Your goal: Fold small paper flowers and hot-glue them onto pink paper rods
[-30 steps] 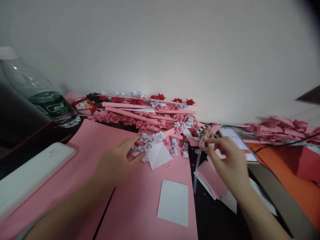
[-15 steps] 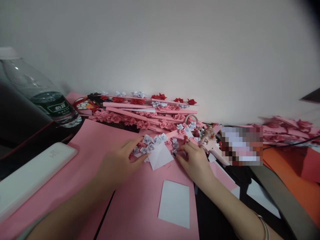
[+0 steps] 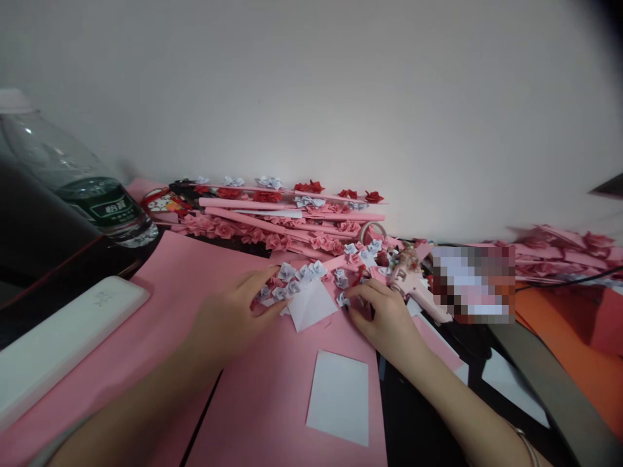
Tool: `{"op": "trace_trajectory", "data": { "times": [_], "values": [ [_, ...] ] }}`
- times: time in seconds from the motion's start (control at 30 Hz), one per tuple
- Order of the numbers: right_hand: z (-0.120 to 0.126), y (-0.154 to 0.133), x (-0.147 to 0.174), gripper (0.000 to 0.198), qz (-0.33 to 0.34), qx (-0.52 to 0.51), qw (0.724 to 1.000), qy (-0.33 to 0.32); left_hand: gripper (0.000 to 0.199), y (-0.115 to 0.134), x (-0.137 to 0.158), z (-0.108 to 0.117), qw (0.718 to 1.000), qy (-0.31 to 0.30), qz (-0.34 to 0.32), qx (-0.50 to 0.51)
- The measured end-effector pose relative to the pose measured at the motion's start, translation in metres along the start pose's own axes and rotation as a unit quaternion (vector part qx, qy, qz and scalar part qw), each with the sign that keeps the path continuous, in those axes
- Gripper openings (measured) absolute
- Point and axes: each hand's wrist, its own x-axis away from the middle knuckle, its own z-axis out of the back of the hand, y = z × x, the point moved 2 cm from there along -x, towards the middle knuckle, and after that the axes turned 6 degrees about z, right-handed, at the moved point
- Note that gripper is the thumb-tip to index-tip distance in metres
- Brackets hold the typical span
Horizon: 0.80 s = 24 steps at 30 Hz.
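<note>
My left hand [image 3: 238, 301] rests at the left side of a cluster of small white paper flowers [image 3: 292, 280], thumb and forefinger spread around its edge. A few pink ones show among them. Partly over the cluster lies a white paper square [image 3: 312, 306] with a crease, near my left thumb tip. On the other side, my right hand [image 3: 384, 311] is held with thumb and fingers apart, its tips beside a single white paper flower [image 3: 342, 299]. Another white flower [image 3: 341, 279] sits just above that one. A blank white sheet [image 3: 338, 397] lies nearer to me on the pink paper [image 3: 263, 389].
Behind are pink paper rolls and stems [image 3: 292, 217] with red, white and pink flowers along the wall. A tape roll [image 3: 372, 232] and a pink glue gun [image 3: 413, 285] lie right of centre. At left are a water bottle [image 3: 111, 207] and a long white case [image 3: 73, 344].
My right hand has shifted slightly to the right, away from the small white flower, which now shows more fully. My left hand and the white square stay nearly in place.
</note>
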Motion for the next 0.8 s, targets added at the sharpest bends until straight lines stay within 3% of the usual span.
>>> {"op": "trace_trajectory", "data": {
  "times": [0.37, 0.6, 0.8],
  "values": [
    [0.002, 0.001, 0.003, 0.017, 0.054, 0.029, 0.997, 0.038, 0.040, -0.001, -0.001, -0.004, 1.000, 0.006, -0.022, -0.010],
    [0.030, -0.019, 0.005, 0.015, 0.085, -0.012, 0.985, 0.147, 0.041, -0.001, 0.001, -0.006, 0.997, 0.002, -0.063, -0.043],
    [0.027, -0.019, 0.006, 0.014, 0.105, 0.029, 0.975, 0.196, 0.037, 0.001, 0.004, -0.007, 0.993, 0.024, -0.103, -0.058]
  ]
}}
